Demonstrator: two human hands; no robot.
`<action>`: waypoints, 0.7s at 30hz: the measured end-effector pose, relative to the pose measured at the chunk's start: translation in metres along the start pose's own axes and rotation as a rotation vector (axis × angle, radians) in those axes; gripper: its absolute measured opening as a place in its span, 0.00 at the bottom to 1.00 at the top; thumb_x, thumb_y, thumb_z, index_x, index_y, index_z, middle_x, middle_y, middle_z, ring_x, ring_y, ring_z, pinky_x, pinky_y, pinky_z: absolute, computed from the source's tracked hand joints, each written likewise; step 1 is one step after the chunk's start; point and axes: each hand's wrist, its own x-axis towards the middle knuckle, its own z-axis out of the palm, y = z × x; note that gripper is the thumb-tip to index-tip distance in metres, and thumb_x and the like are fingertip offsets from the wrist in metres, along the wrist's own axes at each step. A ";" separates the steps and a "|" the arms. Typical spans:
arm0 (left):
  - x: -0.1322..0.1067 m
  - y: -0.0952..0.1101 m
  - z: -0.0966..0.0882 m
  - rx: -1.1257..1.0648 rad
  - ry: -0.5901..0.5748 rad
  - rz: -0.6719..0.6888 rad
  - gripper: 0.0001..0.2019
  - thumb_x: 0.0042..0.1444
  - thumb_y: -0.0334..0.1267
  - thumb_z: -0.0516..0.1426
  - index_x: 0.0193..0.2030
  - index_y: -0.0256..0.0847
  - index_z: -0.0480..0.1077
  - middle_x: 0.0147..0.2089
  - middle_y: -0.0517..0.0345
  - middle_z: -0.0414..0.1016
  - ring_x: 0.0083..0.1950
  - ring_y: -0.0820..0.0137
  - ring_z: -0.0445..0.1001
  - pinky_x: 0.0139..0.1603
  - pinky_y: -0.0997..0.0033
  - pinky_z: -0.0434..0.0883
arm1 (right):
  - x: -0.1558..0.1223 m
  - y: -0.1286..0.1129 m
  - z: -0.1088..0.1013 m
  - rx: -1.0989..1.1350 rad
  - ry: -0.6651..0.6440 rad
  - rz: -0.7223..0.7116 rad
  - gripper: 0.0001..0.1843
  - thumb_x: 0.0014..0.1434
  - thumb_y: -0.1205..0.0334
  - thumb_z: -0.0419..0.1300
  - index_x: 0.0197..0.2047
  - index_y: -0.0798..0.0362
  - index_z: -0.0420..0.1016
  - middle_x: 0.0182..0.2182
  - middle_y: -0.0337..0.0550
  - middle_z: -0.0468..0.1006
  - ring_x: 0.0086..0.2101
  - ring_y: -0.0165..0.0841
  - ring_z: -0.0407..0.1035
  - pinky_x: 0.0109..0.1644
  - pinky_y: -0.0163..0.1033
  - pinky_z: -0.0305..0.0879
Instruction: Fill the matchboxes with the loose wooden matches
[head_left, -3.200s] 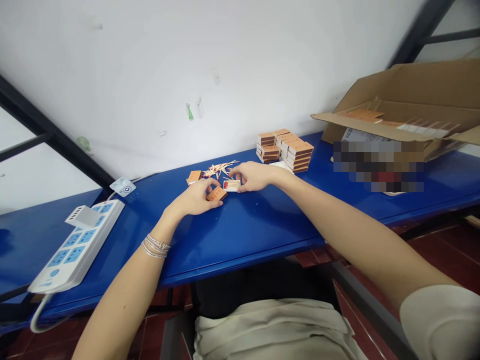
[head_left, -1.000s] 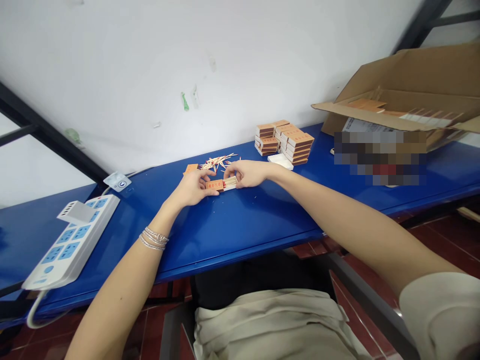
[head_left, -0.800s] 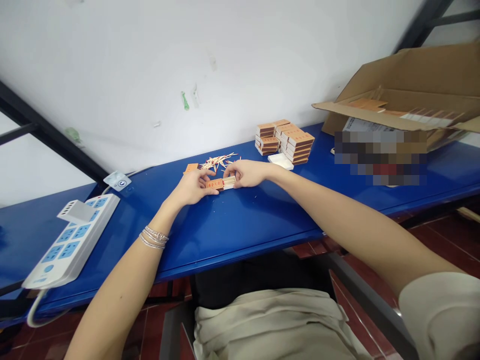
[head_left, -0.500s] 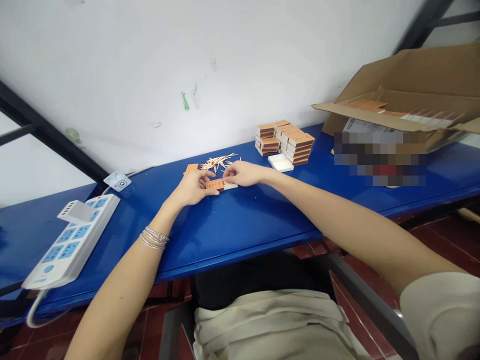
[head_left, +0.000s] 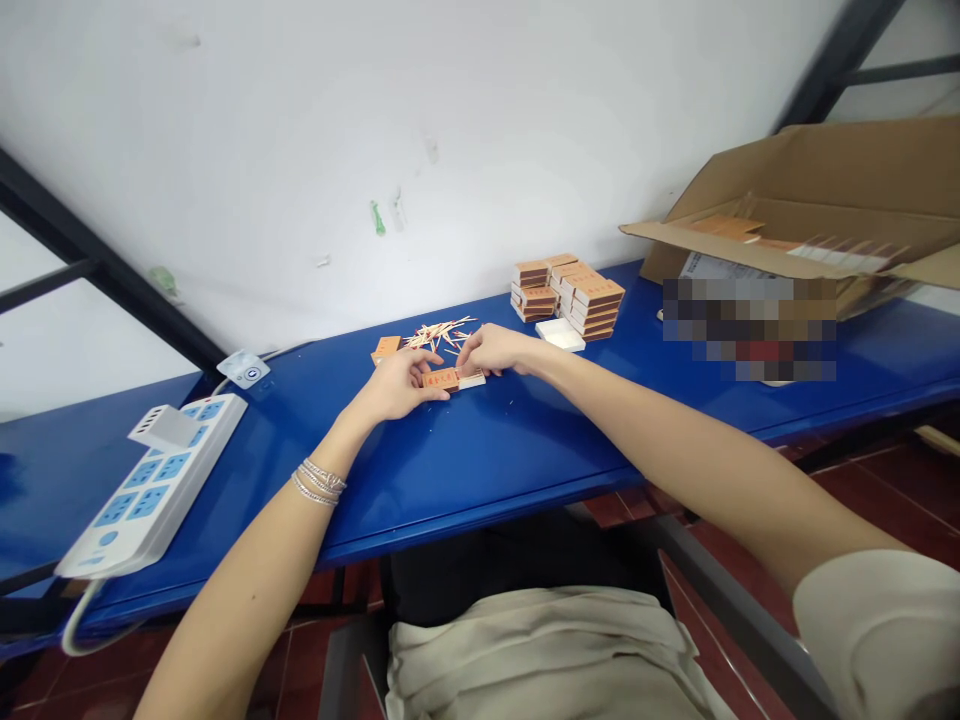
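Note:
An orange matchbox sleeve (head_left: 441,380) lies on the table between my hands, with a white inner tray (head_left: 472,380) jutting from its right end. My left hand (head_left: 397,385) grips the sleeve, fingers over its left part. My right hand (head_left: 493,350) pinches the tray end with its fingertips. Just beyond my hands lies a scattered pile of loose wooden matches (head_left: 439,335) with red heads. Another orange sleeve (head_left: 387,349) lies flat near my left fingers.
On the blue table (head_left: 525,440) stand stacks of orange matchboxes (head_left: 570,295) and a white tray (head_left: 560,335). A white power strip (head_left: 150,485) lies at the left. An open cardboard carton (head_left: 780,190) sits at the right, beside a blurred patch.
The white tray has slid into the orange sleeve, and its matches no longer show. My hands have moved closer together around the box. The view has shifted slightly.

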 end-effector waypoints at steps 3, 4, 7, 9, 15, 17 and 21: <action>0.000 0.002 0.003 0.011 0.004 0.026 0.27 0.42 0.46 0.69 0.49 0.36 0.73 0.27 0.63 0.67 0.28 0.73 0.66 0.32 0.69 0.68 | 0.007 0.006 -0.005 0.063 -0.052 0.070 0.11 0.39 0.64 0.69 0.31 0.54 0.81 0.17 0.36 0.71 0.18 0.26 0.61 0.20 0.32 0.56; 0.000 0.002 0.004 0.021 0.009 0.035 0.27 0.42 0.46 0.69 0.49 0.37 0.73 0.28 0.62 0.67 0.28 0.73 0.66 0.33 0.69 0.68 | 0.007 0.007 -0.006 0.089 -0.064 0.079 0.11 0.38 0.65 0.69 0.30 0.55 0.80 0.17 0.35 0.71 0.18 0.26 0.62 0.20 0.31 0.58; 0.000 0.000 0.006 0.025 0.016 0.045 0.28 0.42 0.47 0.69 0.49 0.37 0.73 0.30 0.62 0.68 0.29 0.73 0.67 0.33 0.69 0.68 | 0.005 0.006 -0.009 0.171 -0.077 0.092 0.11 0.36 0.68 0.70 0.28 0.55 0.79 0.16 0.35 0.71 0.18 0.25 0.63 0.20 0.31 0.63; 0.000 -0.001 0.007 0.013 0.008 0.038 0.28 0.41 0.47 0.69 0.49 0.37 0.72 0.30 0.62 0.68 0.28 0.74 0.66 0.32 0.70 0.68 | 0.001 0.004 -0.009 0.205 -0.078 0.087 0.10 0.37 0.69 0.70 0.28 0.56 0.79 0.15 0.34 0.70 0.17 0.25 0.63 0.20 0.31 0.64; -0.001 -0.003 0.005 0.028 0.009 0.028 0.28 0.40 0.47 0.70 0.48 0.38 0.72 0.30 0.62 0.70 0.27 0.74 0.66 0.31 0.70 0.68 | -0.005 0.000 -0.004 0.260 -0.103 0.019 0.09 0.41 0.73 0.66 0.30 0.57 0.79 0.16 0.35 0.73 0.17 0.24 0.64 0.23 0.31 0.69; 0.000 -0.004 0.004 0.034 0.001 0.036 0.28 0.41 0.48 0.69 0.49 0.39 0.72 0.28 0.63 0.69 0.27 0.73 0.66 0.31 0.70 0.68 | -0.004 -0.001 -0.001 0.273 -0.116 -0.002 0.09 0.43 0.74 0.65 0.31 0.57 0.78 0.17 0.35 0.73 0.18 0.26 0.66 0.25 0.31 0.70; 0.001 -0.007 0.003 0.055 -0.002 0.075 0.27 0.43 0.48 0.68 0.50 0.40 0.73 0.28 0.63 0.69 0.26 0.73 0.66 0.30 0.70 0.67 | -0.004 -0.003 0.004 0.314 -0.098 -0.052 0.12 0.47 0.76 0.59 0.36 0.57 0.76 0.16 0.35 0.72 0.18 0.28 0.67 0.24 0.32 0.69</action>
